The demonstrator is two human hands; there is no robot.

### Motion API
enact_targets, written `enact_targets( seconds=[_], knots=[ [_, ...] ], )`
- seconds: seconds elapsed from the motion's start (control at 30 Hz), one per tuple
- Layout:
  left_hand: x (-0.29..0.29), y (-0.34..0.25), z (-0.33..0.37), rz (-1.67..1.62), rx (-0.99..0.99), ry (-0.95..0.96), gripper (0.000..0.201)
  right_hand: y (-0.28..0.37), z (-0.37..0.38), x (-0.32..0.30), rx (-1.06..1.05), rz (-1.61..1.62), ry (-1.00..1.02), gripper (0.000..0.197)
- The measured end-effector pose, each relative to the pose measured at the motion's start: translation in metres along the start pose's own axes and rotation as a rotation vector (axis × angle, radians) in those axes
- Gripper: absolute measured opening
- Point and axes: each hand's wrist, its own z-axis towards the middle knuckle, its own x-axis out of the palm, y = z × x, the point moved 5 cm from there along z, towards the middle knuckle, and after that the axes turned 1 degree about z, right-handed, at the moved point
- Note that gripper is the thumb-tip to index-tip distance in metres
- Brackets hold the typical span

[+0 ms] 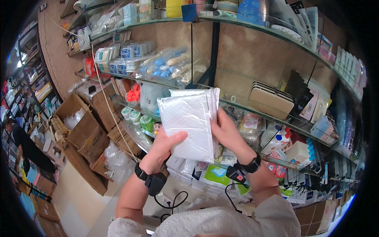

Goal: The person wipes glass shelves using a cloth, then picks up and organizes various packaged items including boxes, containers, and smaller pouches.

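Note:
Both my hands hold a small stack of white padded envelopes (186, 130) up in front of the glass shelves. My left hand (164, 143) grips the lower left edge, its thumb lying across the front envelope and its other fingers hidden behind. At the right edge, my right hand (225, 128) is closed on the stack, with its fingertips partly out of sight. The envelopes overlap unevenly, the rear ones showing along the top and right side. Each wrist wears a dark strap with a small black device.
Glass shelves (252, 104) curve around me, loaded with packaged goods. Beige flat boards (270, 100) stand on the middle shelf at right. An opened cardboard box (85, 134) and a clear plastic bag (117, 161) are on the left. Further left, a person in dark clothes (29, 144) bends near racks.

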Motion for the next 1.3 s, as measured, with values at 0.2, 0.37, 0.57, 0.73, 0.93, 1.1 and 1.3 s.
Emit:
enact_targets(
  seconds=[0.2, 0.37, 0.57, 0.73, 0.93, 1.1, 1.3],
  knots=[
    [0.038, -0.067, 0.047, 0.245, 0.454, 0.106, 0.072, 0.079, 0.010, -0.030, -0.188, 0.206, -0.035, 0.074],
    [0.078, -0.106, 0.100, 0.259, 0.583, 0.234, 0.074, 0.134, 0.041, -0.100, -0.144, 0.119, 0.012, 0.083],
    [0.081, -0.096, 0.161, 0.434, 0.597, 0.204, 0.083, 0.135, 0.077, -0.141, -0.193, -0.371, -0.030, 0.089],
    [0.078, -0.075, 0.185, 0.365, 0.544, 0.261, 0.089, 0.114, 0.100, -0.154, -0.152, -0.534, -0.053, 0.096],
    [0.063, -0.055, 0.223, 0.313, 0.449, 0.249, 0.094, 0.085, 0.147, -0.171, 0.041, -0.695, 0.177, 0.100],
    [0.057, -0.034, 0.259, 0.540, 0.401, 0.346, 0.100, 0.073, 0.171, -0.161, 0.235, -0.930, 0.451, 0.084],
    [0.051, -0.036, 0.258, 0.738, 0.463, 0.126, 0.103, 0.065, 0.189, -0.135, 0.073, -0.727, 0.443, 0.085]
  ],
)
